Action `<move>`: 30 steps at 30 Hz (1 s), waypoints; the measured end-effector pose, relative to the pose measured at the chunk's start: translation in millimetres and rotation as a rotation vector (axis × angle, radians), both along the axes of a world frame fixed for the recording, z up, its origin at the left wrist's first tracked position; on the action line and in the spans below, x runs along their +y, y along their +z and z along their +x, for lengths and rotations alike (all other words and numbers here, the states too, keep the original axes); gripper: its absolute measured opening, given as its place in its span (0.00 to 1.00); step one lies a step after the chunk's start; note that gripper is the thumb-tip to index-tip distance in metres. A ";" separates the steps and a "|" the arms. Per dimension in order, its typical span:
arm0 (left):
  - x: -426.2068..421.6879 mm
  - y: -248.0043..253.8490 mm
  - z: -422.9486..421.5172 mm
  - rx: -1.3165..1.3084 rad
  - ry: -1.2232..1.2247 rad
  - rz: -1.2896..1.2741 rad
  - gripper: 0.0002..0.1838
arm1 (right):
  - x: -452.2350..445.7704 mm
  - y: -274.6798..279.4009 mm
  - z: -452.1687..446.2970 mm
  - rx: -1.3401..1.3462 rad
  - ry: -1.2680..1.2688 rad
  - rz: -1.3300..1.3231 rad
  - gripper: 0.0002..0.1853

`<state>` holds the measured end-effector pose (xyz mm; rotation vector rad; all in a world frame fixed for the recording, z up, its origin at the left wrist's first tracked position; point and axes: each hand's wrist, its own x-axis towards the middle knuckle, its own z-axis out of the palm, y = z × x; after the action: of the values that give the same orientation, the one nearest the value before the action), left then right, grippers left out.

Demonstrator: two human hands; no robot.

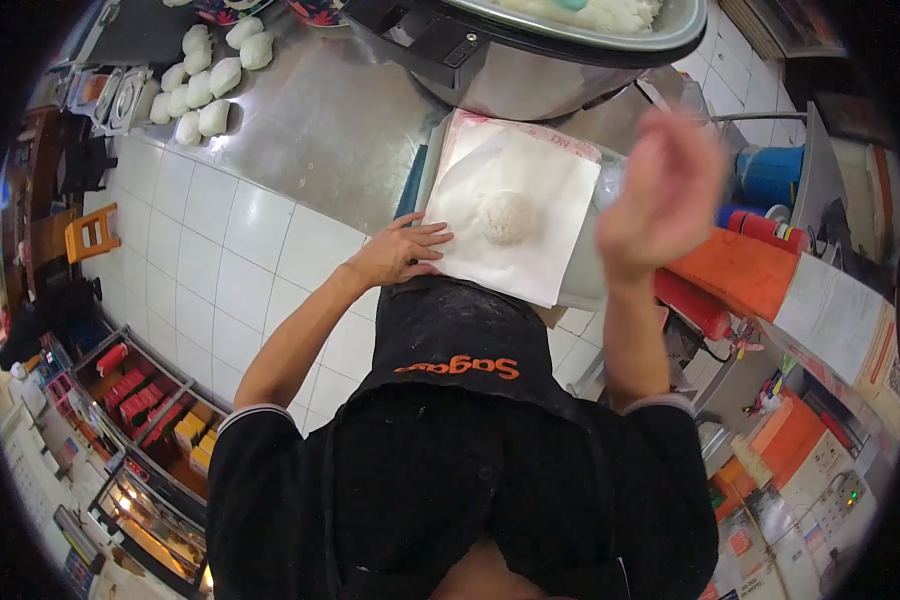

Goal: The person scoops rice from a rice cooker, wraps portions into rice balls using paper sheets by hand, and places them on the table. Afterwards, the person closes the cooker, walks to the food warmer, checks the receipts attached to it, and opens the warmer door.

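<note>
A rounded mound of white rice [507, 218] sits on the top sheet of white wrapping paper [470, 180], which has a pink printed edge. My left hand [405, 250] rests at the paper's left edge, its fingers stretched out and touching it. Raised to the right of the paper, my right hand [660, 195] is smeared by motion, and its fingers cannot be made out clearly. Beyond the paper stands a large cooker [530, 85] with rice in it; part of a teal utensil [570, 4] shows in that rice.
Several wrapped white packets [198, 90] lie on the steel table [320, 130] at the far left. To the right are a blue bucket [770, 175], a red fire extinguisher [765, 228] and an orange panel [735, 270]. An orange stool [93, 233] stands on the tiled floor.
</note>
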<state>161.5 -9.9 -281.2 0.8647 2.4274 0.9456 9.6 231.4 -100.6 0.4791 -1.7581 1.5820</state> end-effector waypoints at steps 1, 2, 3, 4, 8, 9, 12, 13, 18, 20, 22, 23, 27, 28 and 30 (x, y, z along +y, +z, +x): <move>-0.6 0.7 -2.0 -0.031 0.015 0.028 0.13 | 15.7 -26.3 21.2 -0.024 0.019 0.277 0.07; -0.8 0.4 -3.1 -0.038 0.022 0.030 0.13 | 21.7 -40.7 45.8 -0.173 0.078 0.450 0.05; -1.3 0.1 -3.8 -0.031 0.022 0.033 0.13 | 29.6 -71.7 67.2 -0.379 0.130 0.453 0.05; -1.5 -0.4 -5.7 -0.024 0.016 0.036 0.12 | 42.9 -102.2 89.3 -0.695 0.201 0.483 0.06; -0.2 -0.1 -16.4 -0.052 0.014 0.048 0.12 | 88.6 -172.6 159.2 -0.885 0.299 0.799 0.11; 0.2 0.8 -18.7 -0.023 0.002 0.029 0.12 | 90.4 -171.5 166.8 -0.876 0.345 0.760 0.14; 1.3 -0.4 -24.0 0.014 -0.049 0.009 0.12 | 92.2 -171.1 177.1 -0.809 0.343 0.830 0.16; 2.4 -0.8 -26.8 0.026 -0.059 0.008 0.13 | 93.6 -173.9 177.9 -0.816 0.322 0.820 0.16; 2.7 3.4 -38.4 -0.076 -0.096 -0.031 0.15 | 99.9 -181.4 175.0 -0.861 0.393 0.821 0.16; 1.0 2.0 -39.9 -0.079 -0.104 -0.023 0.16 | 101.6 -183.5 173.5 -0.872 0.405 0.804 0.16; 0.6 -0.9 -39.5 -0.093 -0.093 -0.028 0.14 | 102.8 -182.6 173.3 -0.887 0.421 0.794 0.16; 0.7 -1.8 -40.2 -0.092 -0.091 -0.028 0.14 | 102.9 -181.5 172.1 -0.882 0.427 0.795 0.16; 4.0 -1.8 -41.7 -0.091 -0.080 -0.011 0.09 | 103.9 -183.8 171.2 -0.856 0.430 0.799 0.15; 4.2 -1.7 -41.5 -0.070 -0.088 -0.017 0.08 | 104.1 -183.6 170.7 -0.855 0.437 0.801 0.15; 3.9 -3.3 -40.2 -0.028 -0.089 -0.016 0.07 | 104.3 -182.9 168.7 -0.815 0.441 0.828 0.14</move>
<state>121.3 -6.0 -284.5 0.9390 2.3493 0.8983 178.3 335.7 -283.5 0.6918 -3.1385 1.3369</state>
